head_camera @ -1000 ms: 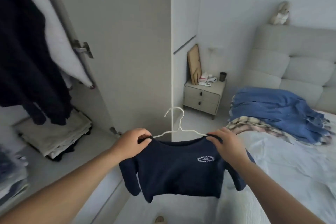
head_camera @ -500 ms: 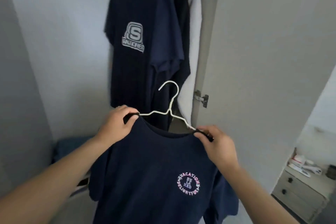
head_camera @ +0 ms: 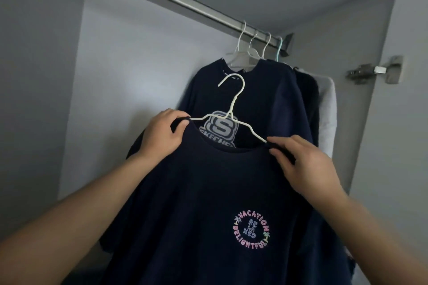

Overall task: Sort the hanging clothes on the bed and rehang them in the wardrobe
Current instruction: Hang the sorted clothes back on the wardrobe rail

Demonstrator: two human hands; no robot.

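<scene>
I hold a navy T-shirt with a round pink print, on a white wire hanger, up inside the wardrobe. My left hand grips its left shoulder and my right hand pinches its right shoulder. The hanger's hook is free, below the metal rail. Behind it another navy T-shirt with a grey logo hangs on the rail, with further dark garments and a white garment to its right.
Several hanger hooks crowd the rail's right end near its bracket. The rail's left stretch carries nothing. The wardrobe's left wall is close by. A door hinge sticks out on the right side panel.
My view has swung from the bed and nightstand into the wardrobe and tilted up to the rail. Both hands have lifted the shirt on its hanger higher, in front of the hung shirts.
</scene>
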